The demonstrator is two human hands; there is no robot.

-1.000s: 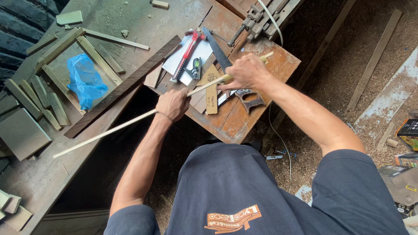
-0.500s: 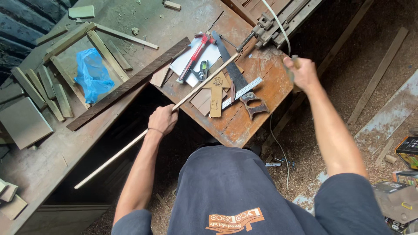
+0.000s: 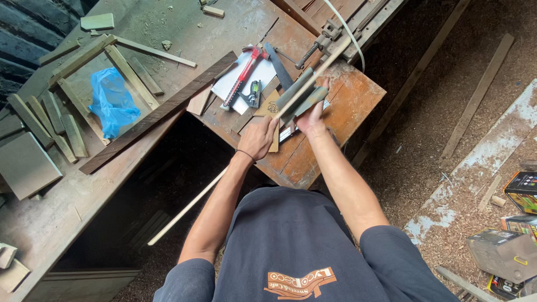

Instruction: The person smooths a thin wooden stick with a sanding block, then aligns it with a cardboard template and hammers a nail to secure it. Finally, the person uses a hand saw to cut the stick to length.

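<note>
A long thin wooden stick [image 3: 190,204] runs slantwise from below the bench edge up over the small brown table [image 3: 358,106]. My left hand [image 3: 258,137] grips the stick near its middle, just above the table's near edge. My right hand [image 3: 311,116] is closed on a grey-green folded piece [image 3: 299,95] that wraps around the stick a little farther up. The stick's far end reaches the metal clamp [image 3: 320,45] at the table's back edge.
On the table lie a white sheet [image 3: 263,71], a red-handled tool [image 3: 243,75], a small utility knife [image 3: 254,92] and a dark blade [image 3: 277,59]. A dark plank [image 3: 162,112], wooden strips and a blue bag [image 3: 112,100] lie on the left bench. Boxes [image 3: 503,251] stand on the sawdust floor at right.
My right hand came back from the table's right edge to the stick and now holds the grey-green piece around it. The stick slid farther up over the table.
</note>
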